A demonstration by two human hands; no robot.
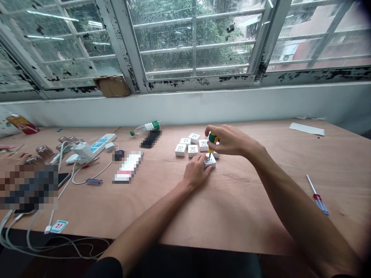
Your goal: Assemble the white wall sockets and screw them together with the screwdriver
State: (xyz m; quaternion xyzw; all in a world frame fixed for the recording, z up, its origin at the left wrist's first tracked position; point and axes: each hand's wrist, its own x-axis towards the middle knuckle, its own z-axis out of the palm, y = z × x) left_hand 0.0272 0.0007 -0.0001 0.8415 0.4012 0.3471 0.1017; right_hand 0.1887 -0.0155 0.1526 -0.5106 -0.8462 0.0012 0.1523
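Note:
My right hand (228,139) is closed around the green and yellow handle of a screwdriver (213,138), held upright. Its shaft points down onto a small white wall socket (211,162) on the table. Gripping that socket at its left and near sides, my left hand (196,170) keeps its fingers against it. Just behind stand several more white sockets, among them one (193,151) close to my left fingers and another (181,150) at the group's left end. Part of the group is hidden behind my right hand.
A second screwdriver (319,199) lies at the right. On the left are a power strip (101,144), white cables, a purple screwdriver handle (94,182) and a plastic bottle (147,127). Another person's hand (17,159) rests at the far left. Windows rise behind the wooden table (246,216).

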